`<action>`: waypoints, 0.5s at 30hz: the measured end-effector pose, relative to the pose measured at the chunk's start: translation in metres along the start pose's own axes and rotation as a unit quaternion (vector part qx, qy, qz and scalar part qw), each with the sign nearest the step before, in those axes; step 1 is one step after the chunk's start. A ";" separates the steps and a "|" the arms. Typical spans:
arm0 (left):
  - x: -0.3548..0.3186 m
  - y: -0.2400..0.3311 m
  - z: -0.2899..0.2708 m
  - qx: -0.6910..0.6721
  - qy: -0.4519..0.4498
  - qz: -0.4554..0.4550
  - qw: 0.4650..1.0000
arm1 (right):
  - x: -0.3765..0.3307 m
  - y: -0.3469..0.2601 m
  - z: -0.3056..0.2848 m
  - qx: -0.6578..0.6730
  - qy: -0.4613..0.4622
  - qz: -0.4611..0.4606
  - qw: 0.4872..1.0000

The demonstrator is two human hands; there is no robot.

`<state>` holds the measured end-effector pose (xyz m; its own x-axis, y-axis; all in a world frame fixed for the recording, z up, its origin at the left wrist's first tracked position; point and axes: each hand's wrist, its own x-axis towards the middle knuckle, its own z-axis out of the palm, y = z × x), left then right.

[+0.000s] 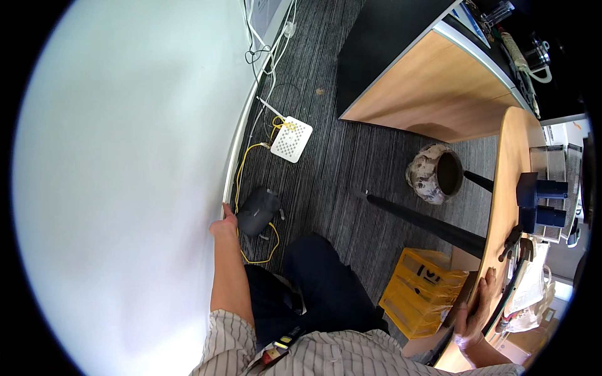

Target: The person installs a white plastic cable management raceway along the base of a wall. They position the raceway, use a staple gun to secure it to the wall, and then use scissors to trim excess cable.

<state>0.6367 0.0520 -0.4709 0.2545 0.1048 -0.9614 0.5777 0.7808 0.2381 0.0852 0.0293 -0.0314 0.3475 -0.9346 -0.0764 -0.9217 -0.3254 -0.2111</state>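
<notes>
My left hand (224,222) is down at the foot of the white wall, against the pale skirting strip (234,153). One digit stretches out along the strip; the other fingers are partly hidden. Close beside this hand lies a dark grey rounded pouch (258,212) on the carpet, with a yellow cable (276,245) running round it. The cable leads up to a white router (292,139) with a perforated top and a raised antenna. On the right, my right hand (476,312) rests spread on the edge of a light wooden desk (509,182), holding nothing.
A mottled round pot (433,173) stands beyond a black desk leg (426,224). Under the desk sits a yellow crate (419,291). A wood-sided cabinet (433,84) is at the far right. White and black cables (260,53) hang along the wall. My bent knee (320,269) is over the carpet.
</notes>
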 end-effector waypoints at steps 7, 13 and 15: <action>0.078 -0.010 0.021 0.072 -0.124 0.000 0.990 | 0.000 -0.002 0.002 -0.008 0.010 0.017 1.000; 0.083 -0.032 0.042 -0.025 -0.114 -0.083 0.990 | -0.005 -0.005 0.007 -0.024 0.030 0.076 0.996; 0.092 -0.038 0.048 -0.039 -0.096 -0.080 0.991 | -0.006 -0.006 0.013 0.006 0.050 0.105 0.993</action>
<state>0.6759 0.0026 -0.5620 0.3123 -0.1371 -0.9400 0.5630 0.8237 0.0670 0.0907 0.0388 -0.0419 0.1283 -0.9915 -0.0220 -0.9696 -0.1207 -0.2130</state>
